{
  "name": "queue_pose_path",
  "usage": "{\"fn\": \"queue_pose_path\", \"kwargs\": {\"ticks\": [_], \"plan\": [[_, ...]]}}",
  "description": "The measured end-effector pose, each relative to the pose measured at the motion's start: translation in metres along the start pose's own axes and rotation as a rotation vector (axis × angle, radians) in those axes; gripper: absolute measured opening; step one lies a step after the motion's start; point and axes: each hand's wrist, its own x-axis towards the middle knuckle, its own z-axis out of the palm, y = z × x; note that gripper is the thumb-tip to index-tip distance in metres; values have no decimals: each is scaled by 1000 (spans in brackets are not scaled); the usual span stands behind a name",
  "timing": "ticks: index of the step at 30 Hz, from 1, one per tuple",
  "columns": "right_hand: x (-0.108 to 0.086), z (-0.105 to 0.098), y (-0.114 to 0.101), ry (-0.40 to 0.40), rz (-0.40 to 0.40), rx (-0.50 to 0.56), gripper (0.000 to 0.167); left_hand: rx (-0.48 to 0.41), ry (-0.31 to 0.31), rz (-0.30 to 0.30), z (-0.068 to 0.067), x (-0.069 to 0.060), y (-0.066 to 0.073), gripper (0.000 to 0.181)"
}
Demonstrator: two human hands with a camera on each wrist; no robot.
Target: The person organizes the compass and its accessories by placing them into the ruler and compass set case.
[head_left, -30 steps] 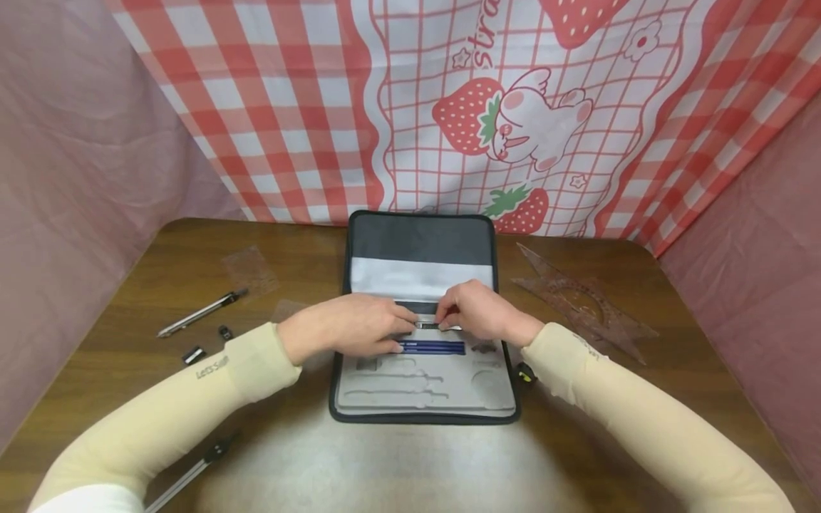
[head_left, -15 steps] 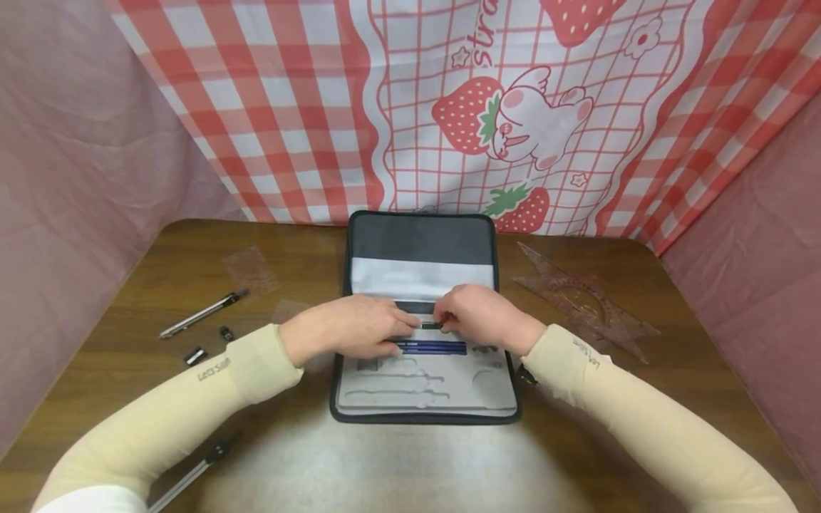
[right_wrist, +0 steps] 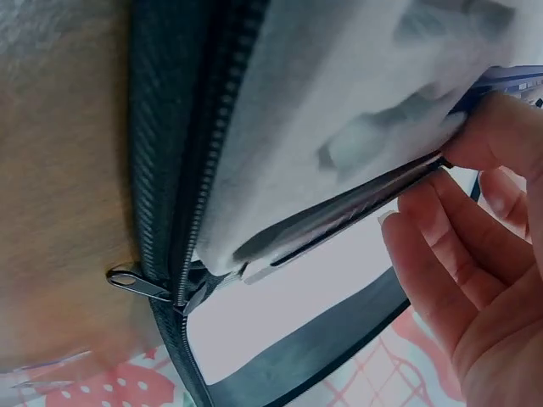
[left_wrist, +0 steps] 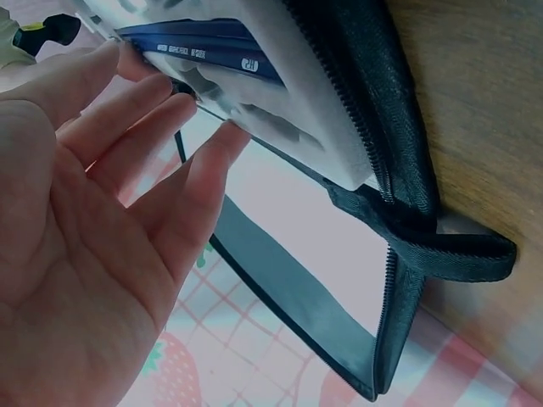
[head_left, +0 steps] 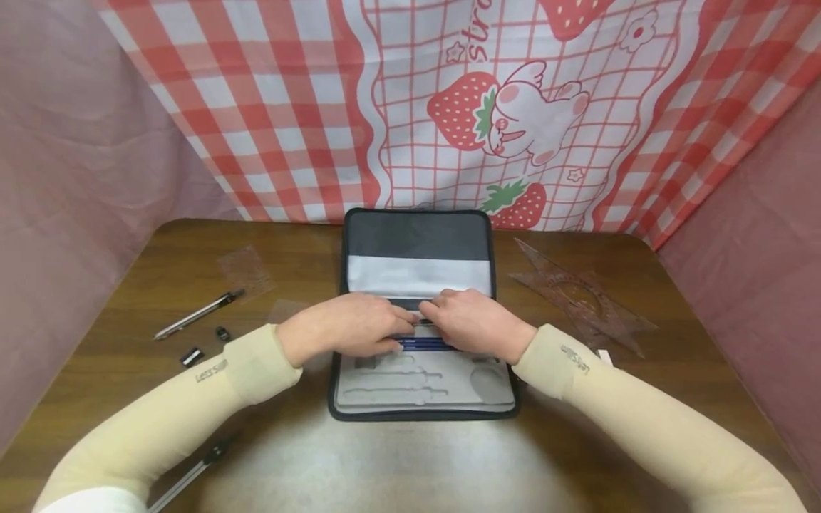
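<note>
A black zippered case [head_left: 423, 415] lies open on the table, holding a pale moulded tray [head_left: 385, 402] with shaped hollows. Blue pencils [head_left: 420, 345] fill one slot, seen in the left wrist view as printed pencils [left_wrist: 204, 49]. Above them, a small slim dark piece [head_left: 425, 322] sits in the upper slot, mostly covered by fingers. My left hand [head_left: 355, 324] reaches over the tray from the left, fingertips by that piece and thumb beside the pencils. From the right, my right hand [head_left: 477, 322] covers the pencils' right end. Its thumb and fingertips touch around the dark piece [right_wrist: 433, 163].
Left of the case lie a compass [head_left: 199, 315], a small sharpener [head_left: 192, 357], a small black piece [head_left: 222, 333] and a clear plastic sleeve [head_left: 246, 271]. Another compass [head_left: 189, 479] lies at the lower left. Clear drawing rulers [head_left: 580, 303] and a white block [head_left: 605, 357] lie right.
My right hand has shifted left along the upper slot, nearer my left fingertips, and covers more of the pencils. My left hand stays almost in place. The view has shifted slightly.
</note>
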Motion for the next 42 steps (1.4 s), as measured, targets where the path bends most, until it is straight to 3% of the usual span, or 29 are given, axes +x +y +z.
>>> {"fn": "queue_pose_path", "kwargs": {"ticks": [7, 16, 23, 32, 42], "plan": [[-4, -3, 5, -14, 44, 99, 11, -3, -3, -13, -1, -1, 1, 40], [-4, -5, 8, -52, 206, 383, 10, -8, 10, 17, 1, -2, -1, 39], [1, -1, 9, -70, 267, 423, 8, -27, 32, 31, 1, -3, -1, 40], [-4, -2, 0, -8, 254, 275, 12, -34, 45, 23, 2, -3, -5, 42], [-5, -6, 2, -77, 296, 395, 9, -81, 20, 3, 2, -2, -6, 44]]}}
